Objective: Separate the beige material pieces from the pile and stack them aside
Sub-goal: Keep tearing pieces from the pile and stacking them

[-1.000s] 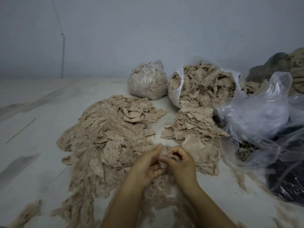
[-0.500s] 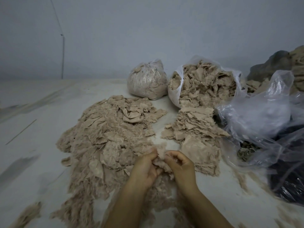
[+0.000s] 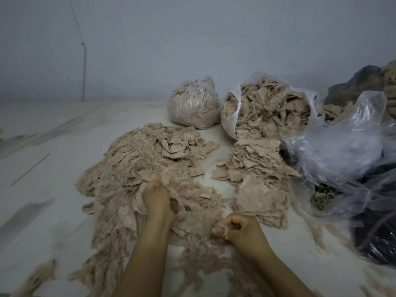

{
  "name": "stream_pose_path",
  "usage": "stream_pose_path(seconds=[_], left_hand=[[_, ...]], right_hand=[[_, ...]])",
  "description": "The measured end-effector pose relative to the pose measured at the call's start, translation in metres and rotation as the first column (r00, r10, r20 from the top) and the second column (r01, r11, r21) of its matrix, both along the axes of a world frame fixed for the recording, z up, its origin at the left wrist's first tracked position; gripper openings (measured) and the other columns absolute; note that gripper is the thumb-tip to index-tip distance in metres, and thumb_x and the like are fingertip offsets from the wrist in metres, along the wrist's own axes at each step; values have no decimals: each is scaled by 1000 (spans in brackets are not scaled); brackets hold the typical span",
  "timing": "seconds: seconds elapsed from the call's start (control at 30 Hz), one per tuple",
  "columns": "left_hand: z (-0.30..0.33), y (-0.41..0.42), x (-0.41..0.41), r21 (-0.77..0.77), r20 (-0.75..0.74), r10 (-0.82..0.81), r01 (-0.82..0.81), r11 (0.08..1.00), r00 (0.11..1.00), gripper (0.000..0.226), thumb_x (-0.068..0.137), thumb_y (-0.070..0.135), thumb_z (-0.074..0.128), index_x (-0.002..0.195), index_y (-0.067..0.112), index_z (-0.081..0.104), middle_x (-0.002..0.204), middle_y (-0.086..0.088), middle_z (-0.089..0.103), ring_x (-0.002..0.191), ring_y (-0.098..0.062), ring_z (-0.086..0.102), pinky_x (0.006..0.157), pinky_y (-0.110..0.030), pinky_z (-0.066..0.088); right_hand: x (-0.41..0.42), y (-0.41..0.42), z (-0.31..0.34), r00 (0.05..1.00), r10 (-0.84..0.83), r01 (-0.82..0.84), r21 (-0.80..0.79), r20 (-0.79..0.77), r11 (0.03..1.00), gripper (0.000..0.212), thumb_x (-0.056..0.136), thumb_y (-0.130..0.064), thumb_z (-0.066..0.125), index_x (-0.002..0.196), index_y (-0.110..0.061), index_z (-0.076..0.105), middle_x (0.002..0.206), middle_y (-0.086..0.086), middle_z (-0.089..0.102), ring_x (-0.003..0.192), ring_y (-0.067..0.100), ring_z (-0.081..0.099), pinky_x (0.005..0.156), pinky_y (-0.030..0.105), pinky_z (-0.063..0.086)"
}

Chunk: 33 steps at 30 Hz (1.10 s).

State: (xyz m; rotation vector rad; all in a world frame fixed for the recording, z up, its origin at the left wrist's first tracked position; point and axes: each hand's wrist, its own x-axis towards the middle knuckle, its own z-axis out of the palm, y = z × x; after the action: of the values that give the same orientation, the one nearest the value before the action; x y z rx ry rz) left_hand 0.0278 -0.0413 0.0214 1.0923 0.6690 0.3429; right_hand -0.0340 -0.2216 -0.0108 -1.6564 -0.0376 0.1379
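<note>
Our left hand point(image 3: 156, 196) grips a fuzzy beige piece point(image 3: 188, 189) over the pile point(image 3: 128, 174). Our right hand point(image 3: 240, 229), curled tight, pinches beige fibres point(image 3: 218, 229) just beside the stack point(image 3: 255, 168).

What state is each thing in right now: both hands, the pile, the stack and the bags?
left hand: grips fluffy beige material, raised over the pile
right hand: fist pinching a wisp of fibre
loose pile: spread out, unsorted
sorted stack: flat pieces layered, apart from the pile
tied bag: knotted shut, full
open bag: on its side, mouth open, pieces spilling
clear plastic bag: crumpled
</note>
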Motion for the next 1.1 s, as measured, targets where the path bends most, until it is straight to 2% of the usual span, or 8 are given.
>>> stream_pose_path(seconds=[0.07,0.17,0.3,0.43,0.63,0.77,0.9,1.1], left_hand=[[0,-10,-7,237,-21,-160,161,958,987,20,93,4,51,102,17,64,69,-6,67,43,-15,53,37,-20,41],[-5,-35,-23,422,19,-395,351,836,918,19,80,9,73,95,18,65,87,-7,71,69,-18,67,57,-29,55],[-9,-39,-27,285,68,-461,426,859,885,24,80,8,73,102,6,65,92,-18,71,81,-28,69,73,-37,57],[-9,-37,-29,-16,154,-424,431,902,893,21,93,16,57,103,0,66,96,-19,72,87,-30,70,77,-37,57],[-6,-45,-33,201,53,-356,339,919,933,31,99,29,45,99,8,67,89,-13,73,80,-25,70,68,-32,56],[-5,-41,-37,224,26,-551,533,816,834,33,83,35,67,95,4,70,84,-15,74,78,-29,72,67,-35,58],[-5,-38,-33,225,60,-450,427,876,891,21,90,24,62,84,5,69,81,-15,73,78,-32,70,69,-39,56],[3,-24,-28,253,82,-504,471,845,860,20,92,23,59,89,5,67,78,-12,73,70,-24,68,66,-35,54]], right_hand=[[3,3,11,998,52,-47,-134,35,990,19,69,-36,82,83,-28,70,79,-11,68,75,6,64,69,17,52],[13,16,25,1000,13,-13,-46,2,999,49,67,-65,67,93,-23,61,89,-1,69,84,15,67,77,31,56],[22,25,28,990,-136,139,210,-32,968,28,88,-23,67,72,-9,48,56,8,58,50,20,56,48,29,48],[23,24,23,980,-197,181,310,20,933,18,93,-16,60,86,1,58,67,8,60,64,21,56,60,31,47],[21,25,17,988,-151,148,279,-9,949,25,88,-28,67,98,-5,61,90,18,70,80,30,68,74,42,56],[23,21,16,977,-212,198,332,6,922,30,90,-22,65,87,7,59,68,14,63,57,24,58,51,28,48],[26,14,11,956,-292,279,319,-6,906,30,93,-25,59,69,-7,59,47,4,50,38,13,43,38,21,34],[27,6,2,964,-265,251,233,33,940,37,92,-46,50,80,-13,65,57,-5,61,53,14,57,48,17,45]])
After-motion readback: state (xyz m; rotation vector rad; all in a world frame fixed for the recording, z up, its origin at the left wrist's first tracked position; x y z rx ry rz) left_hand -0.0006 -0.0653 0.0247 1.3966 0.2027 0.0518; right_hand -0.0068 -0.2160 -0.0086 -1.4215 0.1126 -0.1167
